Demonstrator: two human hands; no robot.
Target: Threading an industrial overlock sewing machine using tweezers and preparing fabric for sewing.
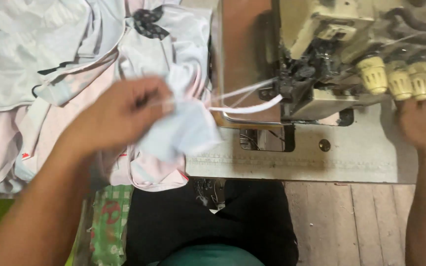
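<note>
My left hand (117,116) is closed around a small pale blue piece of fabric (186,130), held above the left end of the sewing table. A white elastic band (245,107) runs from that fabric to the foot of the cream overlock sewing machine (321,54). Resting on the machine bed at the far right, my right hand (422,123) sits just below the row of yellowish tension knobs (403,79). Its fingers are partly hidden and I cannot see anything in them.
A heap of pale blue, white and pink garments (50,64) covers the table to the left. The grey table edge (292,170) runs across the middle. Below it are wooden floorboards (351,221), my dark-clothed lap and a green patterned cloth (109,221).
</note>
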